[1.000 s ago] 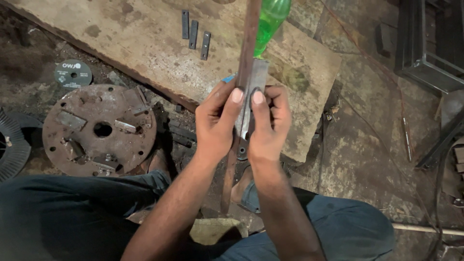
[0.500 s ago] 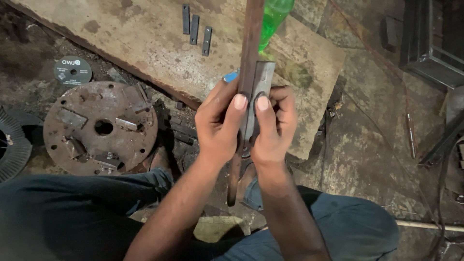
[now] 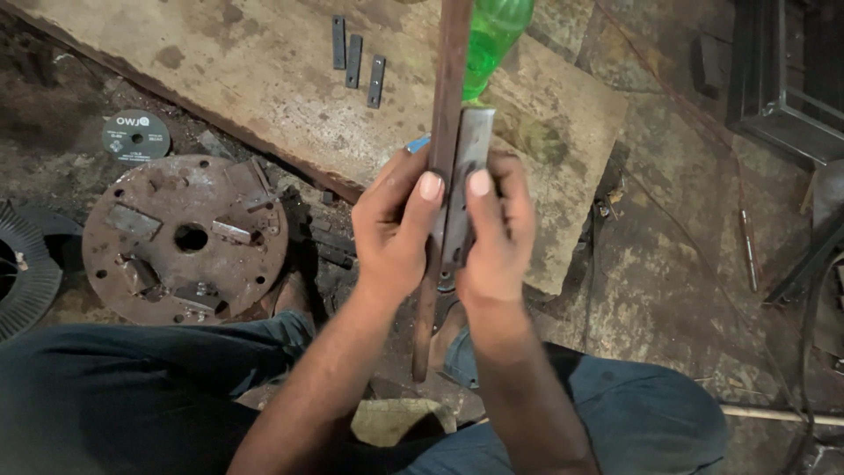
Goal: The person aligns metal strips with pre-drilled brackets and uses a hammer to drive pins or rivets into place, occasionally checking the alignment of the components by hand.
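A green plastic bottle (image 3: 494, 40) stands at twelve o'clock behind the hands, its see-through wall glowing green; whether there is liquid inside cannot be told. In the middle of the view the left hand (image 3: 397, 229) and the right hand (image 3: 497, 233) are pressed together around two pieces of metal, thumbs side by side on top. The left hand is wrapped round a long rusty bar (image 3: 444, 132), brown and rough, which runs from the top edge down between the knees. The right hand pinches a shorter flat grey plate (image 3: 466, 176), smooth and dull, tight against the bar's right side. Beneath them lies a big worn board (image 3: 264, 79), pale and stained, and at eleven o'clock on it rest three small dark metal strips (image 3: 356, 60), laid almost parallel. At nine o'clock a round rusty disc (image 3: 185, 239) with a centre hole and small blocks on its face sits on the dirty floor, and at ten o'clock lies a thin dark cutting wheel (image 3: 134, 135).
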